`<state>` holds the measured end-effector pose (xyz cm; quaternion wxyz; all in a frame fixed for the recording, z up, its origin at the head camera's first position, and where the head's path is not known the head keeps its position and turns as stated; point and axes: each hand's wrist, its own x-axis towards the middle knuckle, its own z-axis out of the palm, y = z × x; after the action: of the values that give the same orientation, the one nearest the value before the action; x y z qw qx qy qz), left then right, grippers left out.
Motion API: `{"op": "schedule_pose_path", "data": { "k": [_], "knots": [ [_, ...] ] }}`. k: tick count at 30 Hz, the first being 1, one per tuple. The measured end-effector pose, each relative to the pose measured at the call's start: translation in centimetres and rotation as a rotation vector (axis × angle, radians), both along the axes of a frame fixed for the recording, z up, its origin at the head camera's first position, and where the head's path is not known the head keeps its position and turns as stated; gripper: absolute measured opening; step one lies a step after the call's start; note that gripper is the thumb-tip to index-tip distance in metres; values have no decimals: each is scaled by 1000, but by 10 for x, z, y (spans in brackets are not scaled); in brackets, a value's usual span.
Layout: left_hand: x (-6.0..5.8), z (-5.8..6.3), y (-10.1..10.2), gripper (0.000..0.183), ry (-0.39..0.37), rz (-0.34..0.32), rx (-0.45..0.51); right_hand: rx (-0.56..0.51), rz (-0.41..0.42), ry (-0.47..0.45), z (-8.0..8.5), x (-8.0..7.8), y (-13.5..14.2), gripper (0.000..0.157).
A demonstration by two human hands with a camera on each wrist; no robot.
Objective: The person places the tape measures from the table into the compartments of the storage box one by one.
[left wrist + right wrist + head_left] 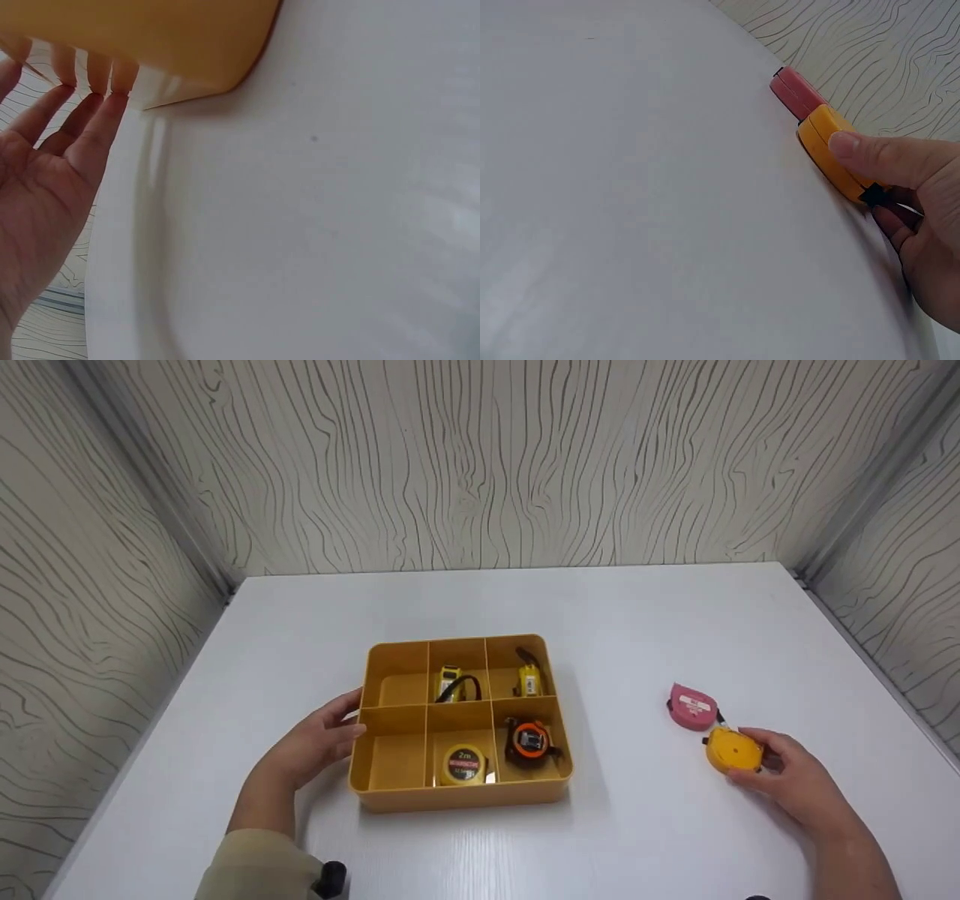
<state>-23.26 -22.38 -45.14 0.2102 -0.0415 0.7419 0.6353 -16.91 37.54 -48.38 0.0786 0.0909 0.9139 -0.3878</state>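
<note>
A mustard-coloured divided box [469,799] stands on the table, and my left hand [315,742] touches its left side. In the left wrist view the fingertips [112,105] press on the box wall [172,60] with fingers fairly straight. My right hand [795,780] grips a yellow tape measure [735,750] between thumb and fingers, low at the table's right. Just beyond it lies a pink tape measure [692,707]; the two look close together, and whether they touch I cannot tell. The right wrist view shows the thumb on top of the yellow case [829,154].
In the box, a yellow tape measure [450,681] lies back middle, another [529,679] back right, a round 2m one [463,765] front middle and an orange-black one [532,741] front right. Wood-patterned panels [465,465] wall in the white table [637,825].
</note>
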Motion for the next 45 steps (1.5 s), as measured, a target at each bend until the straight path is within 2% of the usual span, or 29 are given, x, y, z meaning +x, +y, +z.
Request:
{"op": "schedule_pose_path", "data": {
  "k": [8, 19, 26, 35, 45],
  "knots": [
    [1, 2, 0, 70, -18, 11, -24, 11, -30, -7, 0, 0, -1, 91],
    [0, 2, 0, 67, -33, 26, -39, 31, -64, -18, 8, -2, -5, 89],
    [-2, 0, -1, 66, -10, -16, 57, 6, -58, 27, 25, -8, -14, 90],
    [-2, -2, -1, 67, -13, -1, 53, 11, 6, 152, 52, -20, -29, 80],
    [-2, -1, -1, 67, -22, 12, 13, -27, 13, 142, 71, -29, -47, 81]
  ]
}}
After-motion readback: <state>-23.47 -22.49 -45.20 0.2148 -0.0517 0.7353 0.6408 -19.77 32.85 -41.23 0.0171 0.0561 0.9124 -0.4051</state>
